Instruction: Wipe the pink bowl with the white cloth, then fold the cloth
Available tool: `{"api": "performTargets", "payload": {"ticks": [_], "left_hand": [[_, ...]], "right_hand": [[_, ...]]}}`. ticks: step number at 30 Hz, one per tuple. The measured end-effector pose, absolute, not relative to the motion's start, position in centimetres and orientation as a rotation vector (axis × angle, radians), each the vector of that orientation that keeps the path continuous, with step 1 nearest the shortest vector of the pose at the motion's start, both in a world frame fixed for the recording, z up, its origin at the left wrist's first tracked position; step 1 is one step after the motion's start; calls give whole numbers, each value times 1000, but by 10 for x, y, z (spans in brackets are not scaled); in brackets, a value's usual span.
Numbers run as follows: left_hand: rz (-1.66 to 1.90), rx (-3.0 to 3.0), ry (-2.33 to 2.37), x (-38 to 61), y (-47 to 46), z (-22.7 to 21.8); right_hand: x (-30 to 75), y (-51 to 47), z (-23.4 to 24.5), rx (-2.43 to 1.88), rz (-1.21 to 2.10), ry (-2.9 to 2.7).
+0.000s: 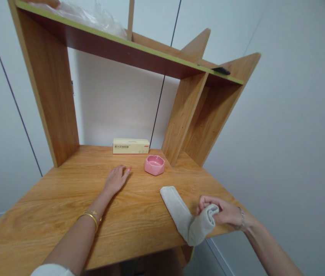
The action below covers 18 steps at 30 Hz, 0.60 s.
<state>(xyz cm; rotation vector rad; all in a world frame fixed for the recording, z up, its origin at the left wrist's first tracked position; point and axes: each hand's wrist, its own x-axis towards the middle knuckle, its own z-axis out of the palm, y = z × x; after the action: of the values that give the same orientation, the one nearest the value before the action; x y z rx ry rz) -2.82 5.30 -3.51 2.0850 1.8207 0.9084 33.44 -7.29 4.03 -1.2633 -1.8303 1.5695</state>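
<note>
A pale grey-green folded cloth (176,211) lies as a long strip near the desk's front right edge. Its near end is lifted and rolled over, and my right hand (212,209) pinches that end from the right side. My left hand (117,179) rests on the desk with fingers stretched out, palm down, holding nothing. Just beyond it to the right sits a pink faceted bowl (154,168), apart from both hands. A gold bangle is on my left wrist, a silvery bracelet on the right.
At the back of the wooden desk (64,203) stands a cream box (130,147) with printed lettering. A wooden hutch (191,115) rises behind, with upright panels. Clear plastic wrapping (84,17) and a dark flat object (221,70) lie on its upper shelf. A white wall is at right.
</note>
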Motion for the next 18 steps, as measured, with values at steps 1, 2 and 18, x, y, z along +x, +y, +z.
{"api": "performTargets", "payload": {"ticks": [1, 2, 18], "left_hand": [[907, 2088, 1819, -28, 53, -35], [907, 2089, 1819, -28, 52, -35], [852, 2126, 1844, -28, 51, -32]], "right_hand": [[337, -73, 37, -1290, 1541, -1803], [338, -71, 35, -1310, 1506, -1782], [275, 2, 0, -1559, 933, -2019]]}}
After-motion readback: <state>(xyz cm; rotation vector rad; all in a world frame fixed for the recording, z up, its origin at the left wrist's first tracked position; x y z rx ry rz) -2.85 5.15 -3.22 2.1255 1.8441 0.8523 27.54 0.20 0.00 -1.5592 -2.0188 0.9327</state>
